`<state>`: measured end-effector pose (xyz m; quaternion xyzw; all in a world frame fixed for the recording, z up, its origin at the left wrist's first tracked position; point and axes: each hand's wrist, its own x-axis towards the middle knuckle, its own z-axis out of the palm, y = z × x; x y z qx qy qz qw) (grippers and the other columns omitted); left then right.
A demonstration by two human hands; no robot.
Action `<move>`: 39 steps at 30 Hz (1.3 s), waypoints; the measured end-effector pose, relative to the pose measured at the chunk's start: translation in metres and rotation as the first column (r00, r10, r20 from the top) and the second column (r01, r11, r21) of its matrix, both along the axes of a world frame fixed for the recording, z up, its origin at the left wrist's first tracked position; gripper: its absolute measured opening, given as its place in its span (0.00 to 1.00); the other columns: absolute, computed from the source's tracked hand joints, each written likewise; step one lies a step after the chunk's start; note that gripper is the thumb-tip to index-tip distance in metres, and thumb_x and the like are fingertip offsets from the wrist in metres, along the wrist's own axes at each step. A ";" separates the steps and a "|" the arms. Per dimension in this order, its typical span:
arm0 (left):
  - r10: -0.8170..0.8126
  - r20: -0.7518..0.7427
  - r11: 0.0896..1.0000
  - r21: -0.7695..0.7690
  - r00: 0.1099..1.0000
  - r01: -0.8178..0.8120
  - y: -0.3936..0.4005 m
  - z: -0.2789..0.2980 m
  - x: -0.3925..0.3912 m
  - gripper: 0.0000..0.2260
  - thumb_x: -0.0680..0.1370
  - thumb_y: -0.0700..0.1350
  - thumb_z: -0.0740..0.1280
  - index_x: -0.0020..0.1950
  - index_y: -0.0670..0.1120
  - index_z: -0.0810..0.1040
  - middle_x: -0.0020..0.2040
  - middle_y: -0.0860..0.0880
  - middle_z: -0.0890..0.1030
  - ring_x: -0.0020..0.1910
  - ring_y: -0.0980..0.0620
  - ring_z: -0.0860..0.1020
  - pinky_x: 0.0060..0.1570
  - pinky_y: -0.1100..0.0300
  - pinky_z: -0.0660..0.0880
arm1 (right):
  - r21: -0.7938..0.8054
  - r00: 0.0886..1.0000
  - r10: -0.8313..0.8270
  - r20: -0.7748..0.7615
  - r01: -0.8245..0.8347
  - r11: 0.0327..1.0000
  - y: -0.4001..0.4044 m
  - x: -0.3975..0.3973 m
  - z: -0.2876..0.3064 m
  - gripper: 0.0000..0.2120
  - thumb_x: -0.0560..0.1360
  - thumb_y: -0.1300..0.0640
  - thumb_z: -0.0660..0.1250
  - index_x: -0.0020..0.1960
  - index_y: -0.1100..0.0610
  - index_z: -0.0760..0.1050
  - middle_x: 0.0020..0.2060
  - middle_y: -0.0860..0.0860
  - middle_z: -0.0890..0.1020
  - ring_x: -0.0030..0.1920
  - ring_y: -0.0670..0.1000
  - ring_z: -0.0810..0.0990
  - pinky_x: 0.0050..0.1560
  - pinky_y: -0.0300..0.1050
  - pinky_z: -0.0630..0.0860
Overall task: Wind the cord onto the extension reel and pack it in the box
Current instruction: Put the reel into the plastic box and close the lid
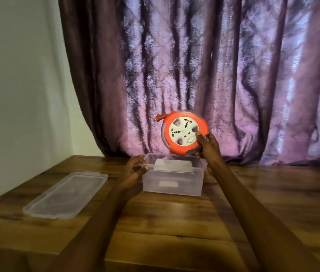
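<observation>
Head view: round orange extension reel with white socket face (184, 132) held tilted above the back right of the clear rectangular plastic box (173, 179), pinched at its lower right edge by right hand (208, 146). Left hand (134, 169) gripping box's left rim. Clear flat lid (64, 195) lying left on wooden counter (175, 222).

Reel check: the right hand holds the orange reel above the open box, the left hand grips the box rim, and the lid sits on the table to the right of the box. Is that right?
Not quite. The lid lies on the table to the left of the box, not the right, as the head view shows. The rest stands: the right hand holds the orange reel above the open box, and the left hand grips its rim.
</observation>
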<state>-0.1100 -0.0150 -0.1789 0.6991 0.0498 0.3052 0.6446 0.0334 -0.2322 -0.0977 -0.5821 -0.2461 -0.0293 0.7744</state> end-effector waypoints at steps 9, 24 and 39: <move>-0.265 0.043 0.939 -0.216 0.963 0.268 0.010 -0.016 0.022 0.22 0.74 0.31 0.65 0.64 0.51 0.76 0.63 0.42 0.76 0.53 0.37 0.78 0.43 0.46 0.75 | -0.341 0.999 0.001 0.041 0.013 0.940 -0.027 0.027 -0.003 0.08 0.78 0.50 0.68 0.44 0.51 0.73 0.23 0.44 0.77 0.21 0.43 0.71 0.20 0.35 0.62; -0.160 -0.100 0.976 -0.166 0.982 0.143 0.013 -0.022 0.035 0.32 0.64 0.55 0.83 0.64 0.66 0.73 0.64 0.45 0.77 0.58 0.37 0.81 0.45 0.34 0.80 | -0.877 0.997 0.060 -0.041 -0.064 0.476 0.011 0.046 -0.006 0.17 0.79 0.47 0.67 0.45 0.62 0.77 0.31 0.56 0.79 0.25 0.52 0.76 0.25 0.37 0.74; -0.079 -0.086 0.993 -0.099 0.993 0.070 0.009 -0.023 0.032 0.31 0.62 0.60 0.82 0.62 0.64 0.75 0.61 0.46 0.79 0.58 0.37 0.80 0.43 0.33 0.80 | -0.931 0.912 0.200 0.359 0.366 0.002 0.022 0.044 -0.016 0.21 0.76 0.47 0.71 0.58 0.63 0.80 0.49 0.56 0.86 0.39 0.52 0.83 0.44 0.47 0.78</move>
